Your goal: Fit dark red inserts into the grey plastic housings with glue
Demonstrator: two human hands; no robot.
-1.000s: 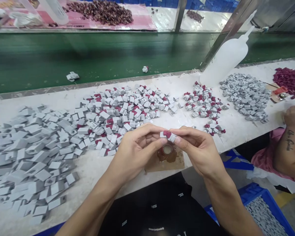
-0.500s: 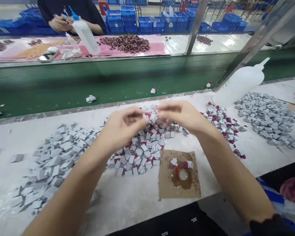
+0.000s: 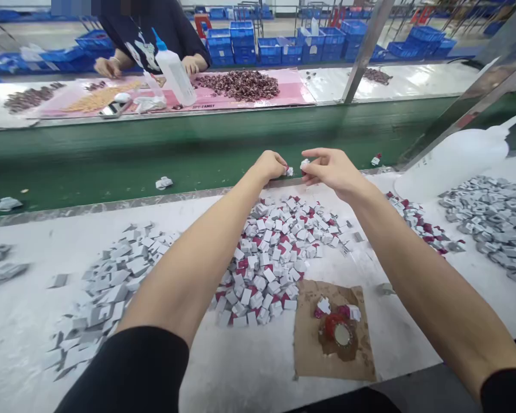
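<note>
Over the near edge of the green belt (image 3: 223,158), my left hand (image 3: 270,165) is closed in a pinch, its fingertips at a small white and dark red plastic piece (image 3: 289,171). Close by on the right, my right hand (image 3: 329,167) pinches another small white piece (image 3: 305,164) between thumb and fingers. Below both hands lies a pile of white and dark red pieces (image 3: 269,258) on the white table (image 3: 223,367). A brown card (image 3: 309,355) at the front bears a wet, glue-like patch, a round cap (image 3: 342,334) and two small pieces.
Grey pieces (image 3: 112,281) are heaped on the left, more (image 3: 494,212) on the right. A large white squeeze bottle (image 3: 456,158) leans by a metal post (image 3: 367,51). Single pieces (image 3: 164,183) rest on the belt. A co-worker (image 3: 155,40) sits across it, with brown parts (image 3: 245,85).
Both my hands have moved forward from above the pile to the belt's edge and now hold apart. The view has shifted. The co-worker's hands have lowered and separated.
</note>
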